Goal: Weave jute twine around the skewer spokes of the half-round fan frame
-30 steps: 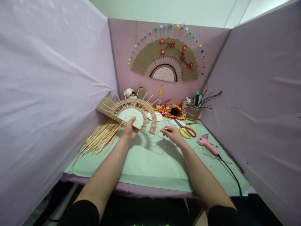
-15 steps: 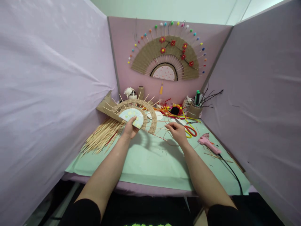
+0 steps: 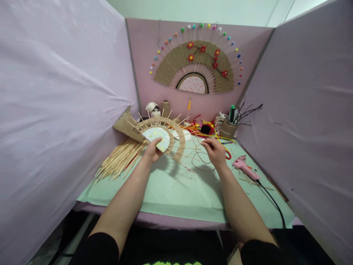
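Note:
My left hand (image 3: 154, 150) is closed on a half-round fan (image 3: 180, 145), its thumb on the pale blue patterned half-disc (image 3: 157, 137) at the centre. Thin sticks radiate from that disc, with brown twine woven between them in bands. The fan is held tilted above the table, its straight edge sloping down to the right. Just right of the stick ends, my right hand (image 3: 216, 152) has thumb and fingers pinched on a thin strand of twine (image 3: 209, 170). A loose loop of it hangs below the fingers.
A bundle of sticks (image 3: 118, 162) lies at left. To the right are red-handled scissors (image 3: 228, 154), partly hidden, and a pink glue gun (image 3: 245, 168) with a black cord. A can (image 3: 228, 129) holds markers and twigs. A finished fan (image 3: 204, 51) hangs on the back panel.
My right hand has moved up and slightly right, drawing the twine past the lower sticks. The fan has tilted a little in my left hand and shifted slightly right.

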Available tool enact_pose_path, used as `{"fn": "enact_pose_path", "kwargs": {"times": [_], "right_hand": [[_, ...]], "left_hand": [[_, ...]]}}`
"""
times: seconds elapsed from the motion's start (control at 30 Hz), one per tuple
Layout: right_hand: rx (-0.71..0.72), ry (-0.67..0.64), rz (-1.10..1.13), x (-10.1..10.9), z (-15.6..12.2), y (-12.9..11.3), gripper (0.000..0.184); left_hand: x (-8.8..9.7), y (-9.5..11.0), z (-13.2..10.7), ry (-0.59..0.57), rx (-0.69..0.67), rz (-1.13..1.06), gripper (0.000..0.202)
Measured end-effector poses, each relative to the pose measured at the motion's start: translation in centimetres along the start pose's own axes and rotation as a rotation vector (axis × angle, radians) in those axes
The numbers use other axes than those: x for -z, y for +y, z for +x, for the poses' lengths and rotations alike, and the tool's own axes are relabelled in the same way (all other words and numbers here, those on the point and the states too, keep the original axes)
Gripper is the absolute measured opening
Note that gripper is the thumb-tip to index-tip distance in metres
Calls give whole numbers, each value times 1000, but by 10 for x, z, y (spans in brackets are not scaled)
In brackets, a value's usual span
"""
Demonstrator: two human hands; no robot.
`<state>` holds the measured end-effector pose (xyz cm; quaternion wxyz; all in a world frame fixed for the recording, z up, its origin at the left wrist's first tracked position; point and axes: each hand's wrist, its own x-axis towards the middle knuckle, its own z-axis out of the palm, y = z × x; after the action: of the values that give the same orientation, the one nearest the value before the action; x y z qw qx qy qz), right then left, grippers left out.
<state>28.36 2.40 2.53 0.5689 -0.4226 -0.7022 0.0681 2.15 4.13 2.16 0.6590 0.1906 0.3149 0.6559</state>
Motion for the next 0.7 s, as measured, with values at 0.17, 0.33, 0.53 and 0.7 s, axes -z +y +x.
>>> {"fn": "enact_pose_path", "kwargs": {"times": [0.17,0.33,0.53,0.7], "right_hand": [[-121,-57,48,-4,-2,3,26],[-194,-108,98,-14,-7,-1,30],[-226,-153,80,-23,-12,-1,33],[-210,-144,96,-20,-10,-2,33]], "left_hand": [[1,1,0,-24,13,7,32],[-2,-4,-6,-79,94,38,27],[-4,-9,-13,-148,190,79,37],[-3,-1,-14,-141,149,73,43]]}}
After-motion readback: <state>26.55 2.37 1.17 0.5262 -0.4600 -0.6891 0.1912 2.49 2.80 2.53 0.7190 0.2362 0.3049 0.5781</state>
